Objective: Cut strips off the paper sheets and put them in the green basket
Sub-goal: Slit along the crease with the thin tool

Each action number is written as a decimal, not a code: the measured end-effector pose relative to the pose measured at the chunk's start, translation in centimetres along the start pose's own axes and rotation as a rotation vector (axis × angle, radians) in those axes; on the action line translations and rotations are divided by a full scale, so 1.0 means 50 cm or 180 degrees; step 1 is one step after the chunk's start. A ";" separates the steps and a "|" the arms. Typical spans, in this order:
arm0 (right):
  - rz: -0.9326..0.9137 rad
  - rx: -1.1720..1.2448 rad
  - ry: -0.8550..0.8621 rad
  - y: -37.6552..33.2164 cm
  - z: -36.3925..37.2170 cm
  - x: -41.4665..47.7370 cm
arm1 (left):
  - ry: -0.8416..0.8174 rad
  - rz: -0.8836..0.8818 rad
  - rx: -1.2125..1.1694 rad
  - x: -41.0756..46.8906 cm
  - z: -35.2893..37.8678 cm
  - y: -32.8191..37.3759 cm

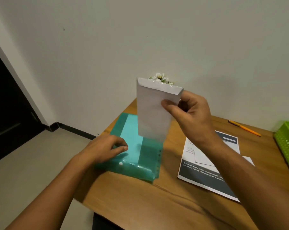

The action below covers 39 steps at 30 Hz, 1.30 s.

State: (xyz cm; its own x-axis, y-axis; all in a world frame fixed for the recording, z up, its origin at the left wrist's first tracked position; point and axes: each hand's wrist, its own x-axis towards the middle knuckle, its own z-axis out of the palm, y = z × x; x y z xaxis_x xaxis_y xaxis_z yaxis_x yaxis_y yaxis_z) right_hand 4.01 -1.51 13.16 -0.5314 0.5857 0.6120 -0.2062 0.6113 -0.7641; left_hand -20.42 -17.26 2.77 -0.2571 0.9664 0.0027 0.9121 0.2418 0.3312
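Our right hand (186, 112) pinches the folded white sheet (153, 117) upright at its two-o'clock edge. It looks light and floppy, so we'd grip near the fold. Our left hand (105, 148) rests relaxed on the teal folder (147, 161), with the green basket (288, 143) at three o'clock.

printed sheet (206, 178), "Scattered dining chairs", "post-meal stains" (rest blurred)

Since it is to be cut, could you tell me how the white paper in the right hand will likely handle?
The white paper is probably light: the right hand holds it up by a pinch at one edge. It looks floppy, as its top edge curls over. It may buckle when cut unless held taut.
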 end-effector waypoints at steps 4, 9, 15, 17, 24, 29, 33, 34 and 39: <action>0.0148 -0.0268 0.0195 0.035 -0.052 -0.013 | 0.0285 0.0023 -0.0012 0.048 -0.011 0.024; 0.0470 -0.0519 0.0470 0.085 -0.111 -0.052 | 0.0760 0.0365 -0.0803 0.117 0.006 0.117; 0.0977 0.0082 0.0593 0.111 -0.181 -0.106 | 0.0537 0.0779 -0.2270 0.181 0.074 0.269; 0.1226 0.0196 0.0768 0.126 -0.205 -0.126 | 0.0529 0.0712 -0.2438 0.199 0.102 0.306; 0.2423 0.1450 0.1421 0.167 -0.281 -0.199 | 0.0423 0.0452 -0.2504 0.249 0.180 0.371; 0.2727 0.2062 0.1557 0.193 -0.301 -0.224 | 0.0395 0.0455 -0.2027 0.273 0.220 0.382; 0.2860 0.1767 0.1586 0.216 -0.302 -0.227 | 0.0474 0.0516 -0.1727 0.278 0.235 0.377; 0.2894 0.1658 0.1600 0.221 -0.301 -0.224 | 0.0504 0.0519 -0.1593 0.281 0.235 0.374; 0.3079 0.1280 0.1477 0.246 -0.285 -0.193 | 0.1172 0.0410 -0.0794 0.267 0.226 0.372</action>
State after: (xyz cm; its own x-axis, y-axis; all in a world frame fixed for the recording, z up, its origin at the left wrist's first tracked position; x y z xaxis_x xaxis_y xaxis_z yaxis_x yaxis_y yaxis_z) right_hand 18.31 7.93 0.77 -0.2736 0.9088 -0.3151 -0.1684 -0.3678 -0.9145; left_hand -3.30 1.12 -1.71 -0.2843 0.8808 0.3787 0.8509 0.0497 0.5230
